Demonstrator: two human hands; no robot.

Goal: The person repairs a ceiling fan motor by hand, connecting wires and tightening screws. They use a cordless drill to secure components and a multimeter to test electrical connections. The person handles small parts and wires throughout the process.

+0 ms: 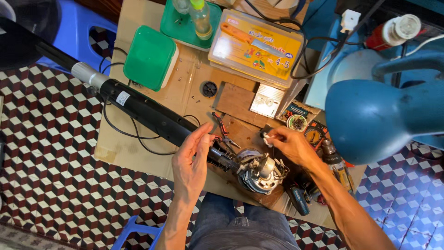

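Note:
A long black tube-shaped appliance (148, 112) lies slantwise across a low wooden board (138, 153), with a bare metal motor (259, 172) at its near end. My left hand (190, 159) hovers beside the black tube near the motor, fingers apart and holding nothing that I can see. My right hand (290, 144) is just right of the motor, its fingertips pinched on a small white piece (267, 138). Red-handled pliers (223, 131) lie on the board between the two hands.
A green lidded box (149, 57), a green tray with a bottle (201, 18) and a clear yellow parts case (256, 46) stand at the far side. A blue desk lamp (379, 115) overhangs the right. A screwdriver (298, 200) and small tools lie near the motor. Blue stool (78, 32) at left.

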